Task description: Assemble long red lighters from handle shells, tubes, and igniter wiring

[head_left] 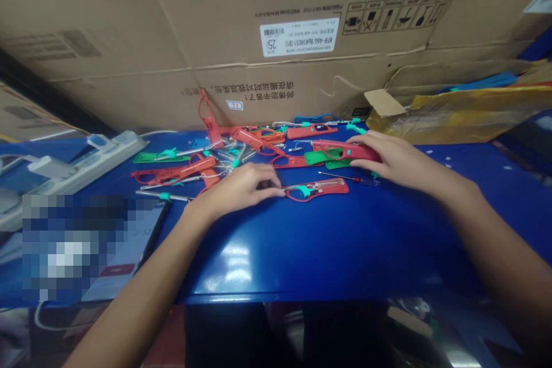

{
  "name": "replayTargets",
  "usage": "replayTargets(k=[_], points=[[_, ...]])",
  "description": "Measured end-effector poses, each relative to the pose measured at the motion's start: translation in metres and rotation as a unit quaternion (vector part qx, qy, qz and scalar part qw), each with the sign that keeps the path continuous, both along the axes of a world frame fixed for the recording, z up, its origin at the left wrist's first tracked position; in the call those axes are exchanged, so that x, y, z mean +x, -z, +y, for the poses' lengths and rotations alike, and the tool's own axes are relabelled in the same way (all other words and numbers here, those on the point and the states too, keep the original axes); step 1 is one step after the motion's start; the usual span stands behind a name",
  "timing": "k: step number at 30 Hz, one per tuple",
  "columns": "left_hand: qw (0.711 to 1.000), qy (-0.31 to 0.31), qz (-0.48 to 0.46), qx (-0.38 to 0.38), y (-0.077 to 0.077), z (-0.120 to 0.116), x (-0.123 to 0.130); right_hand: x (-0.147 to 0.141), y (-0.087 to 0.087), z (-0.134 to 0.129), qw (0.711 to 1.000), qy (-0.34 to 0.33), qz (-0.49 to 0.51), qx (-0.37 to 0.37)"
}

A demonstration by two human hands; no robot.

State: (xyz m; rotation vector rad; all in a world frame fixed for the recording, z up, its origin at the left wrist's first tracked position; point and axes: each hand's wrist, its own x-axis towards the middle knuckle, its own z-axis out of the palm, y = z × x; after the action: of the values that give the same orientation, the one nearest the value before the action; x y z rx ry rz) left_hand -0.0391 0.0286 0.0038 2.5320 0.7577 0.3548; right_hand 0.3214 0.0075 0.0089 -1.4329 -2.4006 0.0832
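My left hand [254, 187] has thumb and fingers pinched on the metal rod end of an opened red lighter housing [330, 187] lying flat on the blue table. Inside that housing show a teal trigger [306, 190] and a pale, long part. My right hand [382, 156] is closed around a red lighter shell [357, 151] over the pile's right side. Beneath this shell lie green shell pieces [317, 157]. A thin screwdriver [353, 179] rests between the two hands, partly blurred.
Red and orange lighter shells [185, 171] and metal rods with teal parts [164, 196] are heaped behind my left hand. A white power strip [116, 149] and a tablet-like device [146, 230] occupy the left. Cardboard [224, 29] stands behind; an open taped box [452, 118] sits right.
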Motion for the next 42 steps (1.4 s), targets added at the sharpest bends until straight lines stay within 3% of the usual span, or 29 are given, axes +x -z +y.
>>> replayTargets(k=[2,7,13,17,22,26,29,32,38,42], points=[[0.999,-0.005,-0.011,0.05,0.001,0.001,0.001,0.006,0.004,0.002,1.0,0.01,-0.011,0.013],[0.976,-0.101,-0.036,0.189,0.011,0.009,0.003,0.009,0.008,0.005,0.998,0.036,-0.038,0.023],[0.971,-0.115,0.033,0.206,0.02,0.015,0.0,0.014,0.012,0.012,0.996,0.028,-0.079,0.032],[0.967,-0.145,0.047,0.205,0.02,0.014,-0.001,0.013,0.011,0.012,0.998,0.007,-0.057,0.033],[0.962,-0.151,0.024,0.227,0.012,0.013,-0.001,-0.008,0.003,0.003,0.997,-0.042,0.012,0.061],[0.959,-0.201,-0.1,0.172,0.004,0.008,0.002,-0.031,-0.003,-0.007,0.988,-0.1,0.067,0.102],[0.959,-0.202,-0.192,0.053,0.002,0.0,0.01,-0.045,-0.005,-0.012,0.975,-0.123,0.07,0.171],[0.962,-0.175,-0.203,-0.049,0.001,-0.008,0.018,-0.052,-0.003,-0.013,0.971,-0.136,0.039,0.195],[0.958,-0.169,-0.202,-0.11,0.0,-0.014,0.023,-0.047,0.0,-0.012,0.982,-0.154,0.015,0.104],[0.981,-0.121,-0.151,-0.028,0.0,-0.012,0.019,-0.045,-0.005,-0.014,0.988,-0.152,0.015,0.012]])
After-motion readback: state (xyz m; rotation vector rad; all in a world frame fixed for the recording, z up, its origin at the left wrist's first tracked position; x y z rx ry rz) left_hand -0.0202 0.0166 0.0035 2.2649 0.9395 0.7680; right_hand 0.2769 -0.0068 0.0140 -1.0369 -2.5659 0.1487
